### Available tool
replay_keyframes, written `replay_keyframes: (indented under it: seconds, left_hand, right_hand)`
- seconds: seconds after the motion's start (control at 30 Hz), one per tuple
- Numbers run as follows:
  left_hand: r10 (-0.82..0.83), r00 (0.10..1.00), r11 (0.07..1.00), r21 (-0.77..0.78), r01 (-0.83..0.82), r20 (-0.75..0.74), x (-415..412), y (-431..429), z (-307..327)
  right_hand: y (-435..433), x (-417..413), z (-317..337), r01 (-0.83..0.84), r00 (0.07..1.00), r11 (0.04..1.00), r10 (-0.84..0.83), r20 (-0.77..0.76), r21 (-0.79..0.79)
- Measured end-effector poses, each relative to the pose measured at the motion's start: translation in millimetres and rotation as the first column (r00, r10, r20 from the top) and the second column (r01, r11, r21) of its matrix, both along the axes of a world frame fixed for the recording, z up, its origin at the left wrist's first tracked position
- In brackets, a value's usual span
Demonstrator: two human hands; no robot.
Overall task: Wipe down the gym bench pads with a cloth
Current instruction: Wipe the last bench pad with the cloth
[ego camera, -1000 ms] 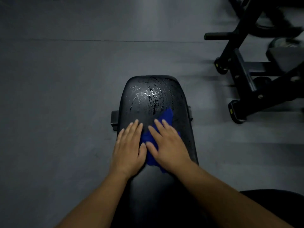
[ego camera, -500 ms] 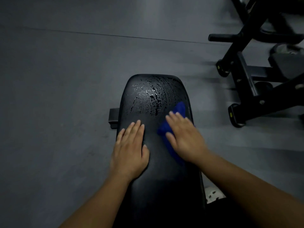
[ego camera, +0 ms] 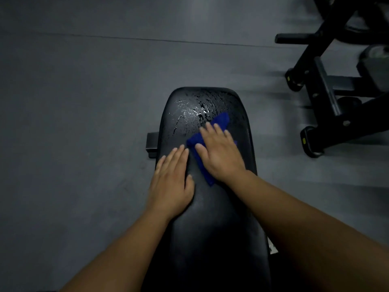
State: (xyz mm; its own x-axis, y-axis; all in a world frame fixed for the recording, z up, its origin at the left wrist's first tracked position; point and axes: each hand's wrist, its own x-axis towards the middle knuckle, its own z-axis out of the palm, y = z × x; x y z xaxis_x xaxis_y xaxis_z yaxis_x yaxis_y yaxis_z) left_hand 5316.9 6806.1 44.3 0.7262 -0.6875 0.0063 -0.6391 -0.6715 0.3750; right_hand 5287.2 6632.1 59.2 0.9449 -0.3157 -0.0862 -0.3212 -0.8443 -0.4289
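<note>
A black padded gym bench (ego camera: pixel 210 218) runs away from me down the middle of the view. Its far end glistens with wet streaks (ego camera: pixel 193 111). A blue cloth (ego camera: pixel 220 121) lies on the pad right of centre. My right hand (ego camera: pixel 221 153) presses flat on the cloth with fingers straight, hiding its middle. My left hand (ego camera: pixel 171 184) rests flat on the pad's left side, fingers straight, just left of the cloth and not touching it.
Grey rubber floor (ego camera: pixel 73 123) surrounds the bench. A black machine frame with wheeled feet (ego camera: pixel 320 95) stands at the right rear. A small black bracket (ego camera: pixel 152 144) juts from the bench's left side. A white label (ego camera: pixel 272 248) shows under the pad's right edge.
My right hand slid the cloth from the pad's centre out to its right edge, then back toward the centre and farther up. My left hand stayed planted on the left side.
</note>
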Motion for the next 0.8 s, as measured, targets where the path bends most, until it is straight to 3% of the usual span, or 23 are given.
replay_keyframes:
  seconds: [0.07, 0.13, 0.2, 0.27, 0.33, 0.5, 0.7, 0.8]
  left_hand:
    - [0.057, 0.99, 0.993, -0.095, -0.07, -0.13, 2.4, 0.7, 8.2]
    - [0.133, 0.974, 0.969, -0.18, -0.167, -0.185, 3.8, -4.9, 18.4]
    - [0.128, 0.989, 0.982, -0.132, -0.137, -0.07, 1.3, -20.8, 24.4]
    - [0.025, 0.999, 0.999, 0.025, -0.025, 0.026, -4.7, -41.0, 21.7]
    - [-0.057, 0.995, 0.983, 0.176, 0.042, 0.08, -5.7, -48.4, 12.8]
    - [-0.006, 0.989, 0.981, 0.194, -0.024, 0.15, 27.8, -26.4, 0.5]
    - [0.12, 0.985, 0.968, 0.207, -0.144, 0.126, 54.6, -74.4, 4.4]
    - [-0.192, 0.97, 0.97, 0.177, 0.164, 0.149, 20.1, -42.7, 2.6]
  right_hand:
    - [9.0, -0.2, 13.6, -0.045, 0.999, 0.943, 0.033, 0.04, 0.329]
    - [4.4, -7.5, 22.6, 0.017, 0.986, 0.845, -0.103, 0.13, 0.534]
    - [-3.8, -20.2, 17.7, 0.126, 0.958, 0.912, -0.214, 0.192, 0.391]
    - [-8.8, -34.5, -0.6, 0.142, 0.971, 0.982, -0.162, 0.174, 0.123]
    - [-9.6, -43.1, -13.8, 0.133, 0.985, 0.991, -0.131, 0.112, -0.002]
    - [-9.8, -42.1, -21.5, 0.151, 0.972, 0.987, -0.14, 0.19, -0.047]
    - [-9.7, -40.6, -24.9, 0.157, 0.961, 0.987, -0.146, 0.236, -0.03]
    - [-9.6, -42.5, -20.7, 0.16, 0.954, 0.986, -0.164, 0.25, 0.035]
